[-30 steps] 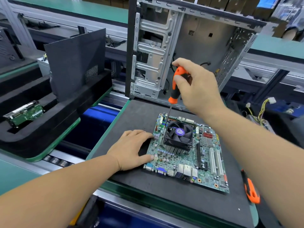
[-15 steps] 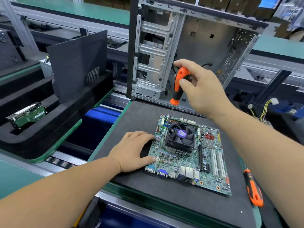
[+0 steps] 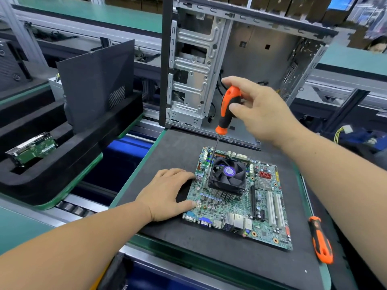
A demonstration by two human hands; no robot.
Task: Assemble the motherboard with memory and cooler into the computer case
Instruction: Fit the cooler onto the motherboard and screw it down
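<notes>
Little has moved: the right hand (image 3: pixel 266 114) still grips the screwdriver (image 3: pixel 228 107), its tip at the cooler's (image 3: pixel 228 177) near-left corner. Left hand (image 3: pixel 167 193), fingers flat, presses the motherboard's (image 3: pixel 240 206) left edge. That green board lies on the counter (image 3: pixel 167 147), bare mat on all sides; the open case (image 3: pixel 240 65) stands behind. A second screwdriver (image 3: pixel 320 239) lies beside the board's right edge.

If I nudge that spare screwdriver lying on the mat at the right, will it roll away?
Probably not far. The spare screwdriver has a rounded handle, so it could roll sideways, but the black mat looks soft and grippy and should slow it. It lies near the mat's right edge, so a rightward push might tip it off.
</notes>
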